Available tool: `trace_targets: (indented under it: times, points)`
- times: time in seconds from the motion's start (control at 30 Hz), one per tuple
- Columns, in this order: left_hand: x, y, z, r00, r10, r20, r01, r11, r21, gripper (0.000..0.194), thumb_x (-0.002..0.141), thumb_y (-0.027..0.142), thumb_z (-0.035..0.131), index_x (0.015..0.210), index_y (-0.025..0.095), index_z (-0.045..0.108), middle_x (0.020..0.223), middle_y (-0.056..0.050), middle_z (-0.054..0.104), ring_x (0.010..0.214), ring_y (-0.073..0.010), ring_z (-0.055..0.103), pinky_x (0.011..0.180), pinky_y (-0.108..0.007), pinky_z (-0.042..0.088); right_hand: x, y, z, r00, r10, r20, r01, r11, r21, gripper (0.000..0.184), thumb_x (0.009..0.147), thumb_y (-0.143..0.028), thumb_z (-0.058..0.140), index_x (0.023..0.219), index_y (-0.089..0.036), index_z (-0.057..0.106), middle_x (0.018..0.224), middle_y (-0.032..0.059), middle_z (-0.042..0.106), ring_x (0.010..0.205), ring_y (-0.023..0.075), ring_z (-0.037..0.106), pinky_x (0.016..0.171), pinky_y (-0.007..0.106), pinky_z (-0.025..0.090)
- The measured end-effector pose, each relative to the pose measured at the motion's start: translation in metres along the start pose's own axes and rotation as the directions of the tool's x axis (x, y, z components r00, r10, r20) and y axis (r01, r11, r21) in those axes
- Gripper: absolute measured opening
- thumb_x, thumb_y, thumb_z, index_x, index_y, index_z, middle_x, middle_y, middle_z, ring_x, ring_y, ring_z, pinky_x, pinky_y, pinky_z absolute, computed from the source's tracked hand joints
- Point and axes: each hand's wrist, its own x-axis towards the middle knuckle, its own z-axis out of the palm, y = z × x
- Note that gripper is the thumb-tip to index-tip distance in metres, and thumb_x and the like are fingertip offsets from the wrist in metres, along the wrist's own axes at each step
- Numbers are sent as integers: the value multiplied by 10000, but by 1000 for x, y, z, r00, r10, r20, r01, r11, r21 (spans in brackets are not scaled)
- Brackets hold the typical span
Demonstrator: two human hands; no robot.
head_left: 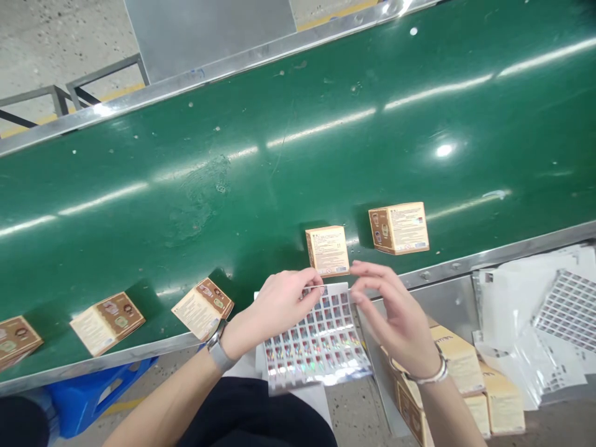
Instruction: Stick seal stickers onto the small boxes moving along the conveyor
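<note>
A sheet of shiny holographic stickers (pixel 316 347) hangs over the near edge of the belt. My left hand (pixel 291 302) is closed in a pinch at the sheet's top edge. Beside the sheet's upper right corner, my right hand (pixel 395 310) is open, fingers curved and apart, with nothing visible in it. Just beyond both hands stands a small brown and cream box (pixel 328 250), its printed text panel facing up. To its right is a similar box (pixel 399 228) bearing a small shiny sticker on its text panel.
Along the near side of the green belt (pixel 261 205) sit more boxes: one (pixel 203 308) left of my left hand, another (pixel 108 323) farther left, and one (pixel 18 340) at the frame edge. Stacked boxes (pixel 503 397) and loose sticker sheets (pixel 570 310) lie at lower right.
</note>
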Motion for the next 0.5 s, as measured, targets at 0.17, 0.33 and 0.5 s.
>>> trace_targets:
  times: [0.17, 0.33, 0.5]
  points:
    - [16, -17, 21, 894, 445, 58, -434, 825, 362, 192, 958, 172, 481, 825, 153, 619, 1429, -107, 537, 1413, -289, 385, 1132, -462, 371, 24, 34, 19, 837, 527, -151, -418, 792, 445, 249, 809, -466, 682, 829, -222, 642, 1275, 120, 635, 1220, 285, 581, 1019, 484, 460]
    - [30, -26, 40, 882, 445, 152, -452, 711, 539, 192, 954, 141, 479, 853, 131, 641, 1570, -133, 345, 1493, -257, 232, 1210, -465, 267, 39, 53, 37, 751, 637, -177, -460, 696, 551, 367, 672, -538, 748, 757, -196, 648, 1192, 136, 685, 1054, 281, 658, 930, 460, 510]
    - [39, -21, 44, 890, 424, 168, -440, 703, 558, 193, 951, 149, 484, 870, 130, 659, 1587, -111, 309, 1506, -221, 186, 1200, -422, 289, 40, 60, 36, 725, 635, -267, -445, 728, 521, 345, 705, -524, 712, 749, -189, 642, 1123, 125, 715, 969, 252, 673, 846, 407, 531]
